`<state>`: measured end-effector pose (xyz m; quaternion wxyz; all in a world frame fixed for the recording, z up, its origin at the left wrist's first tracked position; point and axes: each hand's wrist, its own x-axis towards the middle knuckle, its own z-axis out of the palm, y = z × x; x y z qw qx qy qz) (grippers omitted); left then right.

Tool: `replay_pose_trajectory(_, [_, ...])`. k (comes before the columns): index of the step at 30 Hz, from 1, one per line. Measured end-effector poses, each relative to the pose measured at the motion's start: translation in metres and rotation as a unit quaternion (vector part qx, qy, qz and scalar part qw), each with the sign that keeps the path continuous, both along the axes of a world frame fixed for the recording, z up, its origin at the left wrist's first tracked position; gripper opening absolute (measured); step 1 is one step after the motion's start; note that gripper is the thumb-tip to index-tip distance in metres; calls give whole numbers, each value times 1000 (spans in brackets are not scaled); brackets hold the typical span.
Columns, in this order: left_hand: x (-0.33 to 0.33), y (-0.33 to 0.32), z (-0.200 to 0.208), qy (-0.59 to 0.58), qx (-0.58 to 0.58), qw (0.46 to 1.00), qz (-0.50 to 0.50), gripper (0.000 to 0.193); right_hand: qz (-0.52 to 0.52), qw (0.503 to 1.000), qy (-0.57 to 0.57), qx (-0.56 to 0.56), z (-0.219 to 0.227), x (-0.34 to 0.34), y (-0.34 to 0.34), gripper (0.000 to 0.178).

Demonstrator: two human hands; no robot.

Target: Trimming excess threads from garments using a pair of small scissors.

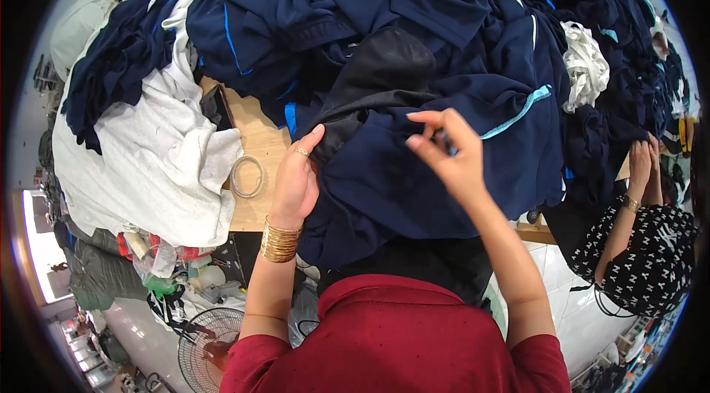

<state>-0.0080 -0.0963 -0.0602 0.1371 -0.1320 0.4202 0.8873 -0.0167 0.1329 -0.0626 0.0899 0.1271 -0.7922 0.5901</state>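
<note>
- A navy garment [414, 171] with light-blue piping lies spread on the near edge of the wooden table [255, 138], in front of the person, its long axis running roughly left to right and its lower part hanging over the near edge.
- The left hand [296, 182] rests flat on the garment's left edge, fingers extended and together, seemingly pinning the cloth; it grips nothing.
- The right hand [447, 149] pinches a small fold of the fabric between thumb and forefinger, other fingers curled, apparently lifting it for inspection.
- A heap of navy clothes [384, 16] rises on the far side.
- White cloth [159, 149] and a tape roll [248, 176] lie left.
- Another person's hands [642, 164] work far right.
</note>
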Motion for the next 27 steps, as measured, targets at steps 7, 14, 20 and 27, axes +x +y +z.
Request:
replay_pose_trajectory(7, [2, 16, 0, 15, 17, 1000, -7, 39, -18, 982, 180, 46, -30, 17, -25, 35])
replay_pose_trajectory(14, [3, 14, -12, 26, 284, 957, -54, 49, -8, 982, 172, 83, -30, 37, -19, 25])
replay_pose_trajectory(20, [6, 14, -14, -10, 260, 966, -10, 48, -22, 982, 169, 80, -30, 39, -18, 34])
replay_pose_trajectory(27, [10, 18, -8, 24, 211, 977, -26, 47, -4, 990, 126, 65, -23, 34, -15, 31])
